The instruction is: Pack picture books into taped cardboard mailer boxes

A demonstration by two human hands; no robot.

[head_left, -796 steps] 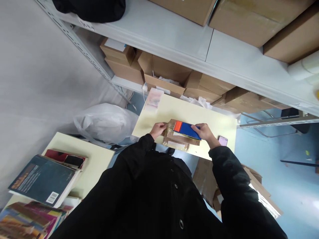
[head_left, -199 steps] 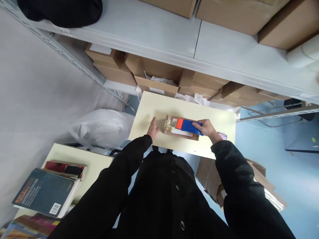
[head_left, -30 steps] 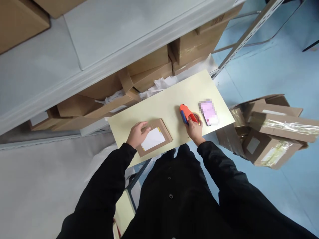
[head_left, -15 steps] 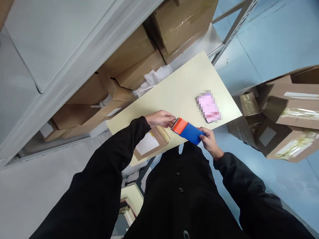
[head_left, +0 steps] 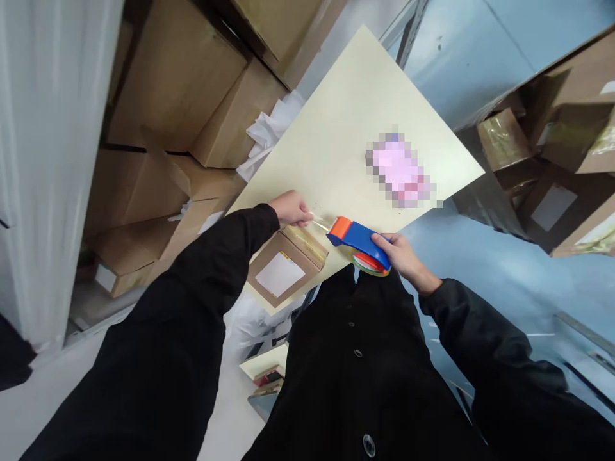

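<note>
My right hand (head_left: 398, 256) grips a blue and orange tape dispenser (head_left: 360, 237) by its rear end, above the front edge of the cream tabletop (head_left: 331, 121). A roll shows under the dispenser's body. From its orange head a short, clear strip of tape (head_left: 321, 221) stretches leftward to my left hand (head_left: 294, 208), whose fingers pinch the strip's end. Just below my left hand, a small cardboard box (head_left: 278, 267) with a white label and shiny tape along one edge rests on the tabletop's near left part.
A pixelated pink object (head_left: 400, 168) lies on the right half of the tabletop. Cardboard boxes (head_left: 177, 83) and crumpled white paper (head_left: 271, 131) fill the shelf at left. More taped boxes (head_left: 552, 198) are stacked on the right, beyond a strip of blue floor.
My left hand has drawn away from the dispenser, pulling out a strip of tape. The dispenser has turned so its roll shows. The camera view has rotated.
</note>
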